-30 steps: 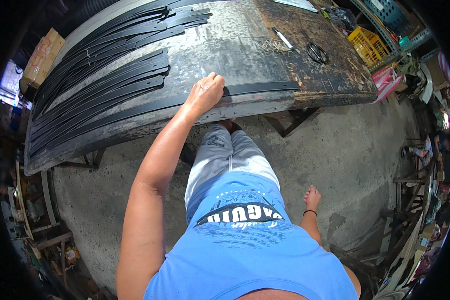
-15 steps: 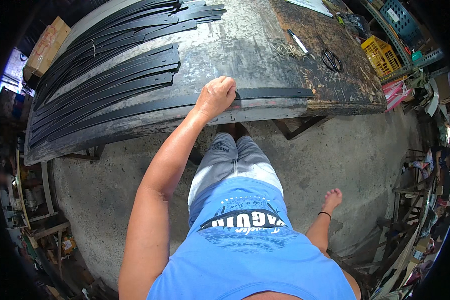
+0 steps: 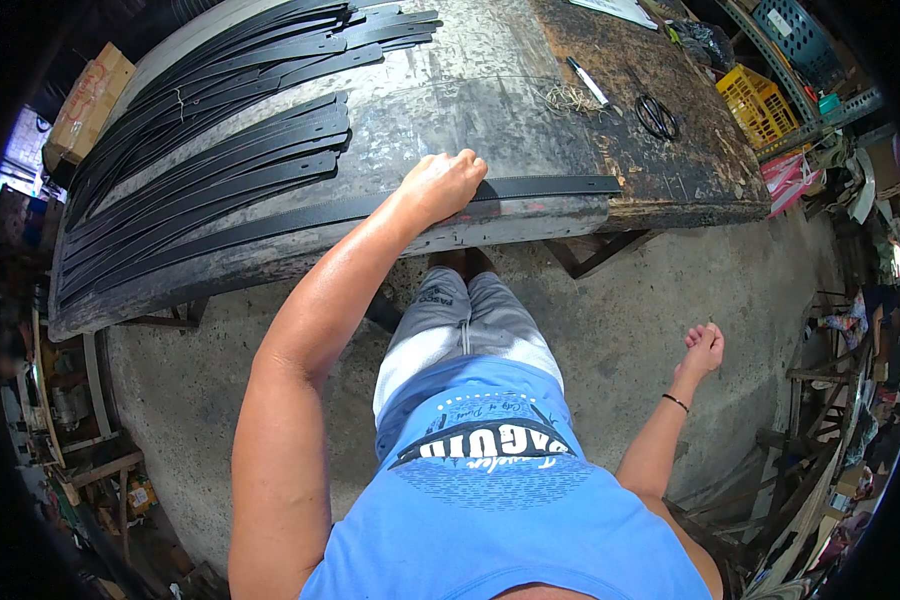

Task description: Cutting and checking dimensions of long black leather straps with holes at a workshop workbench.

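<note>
A long black belt strap (image 3: 545, 187) lies along the near edge of the workbench (image 3: 450, 110), its holed end toward the right. Over its middle is my left hand (image 3: 445, 185), closed in a fist with the knuckles up; what the fingers hold, if anything, is hidden beneath them. Out to the right, above the floor and away from the bench, my right hand (image 3: 705, 348) is raised with its fingers curled together. Anything pinched there is too small to name. Several more black straps (image 3: 300, 165) lie in a fanned row behind the first one.
A larger pile of black straps (image 3: 270, 75) covers the bench's far left. On the darker wooden right part are a marker pen (image 3: 590, 83), black-handled scissors (image 3: 657, 117) and a tangle of thread (image 3: 567, 100). A yellow crate (image 3: 758, 108) stands beyond the right edge, a cardboard box (image 3: 90, 100) at left.
My left fist has shifted slightly right along the strap. My right hand has risen and moved outward to the right, its fingers now curled together.
</note>
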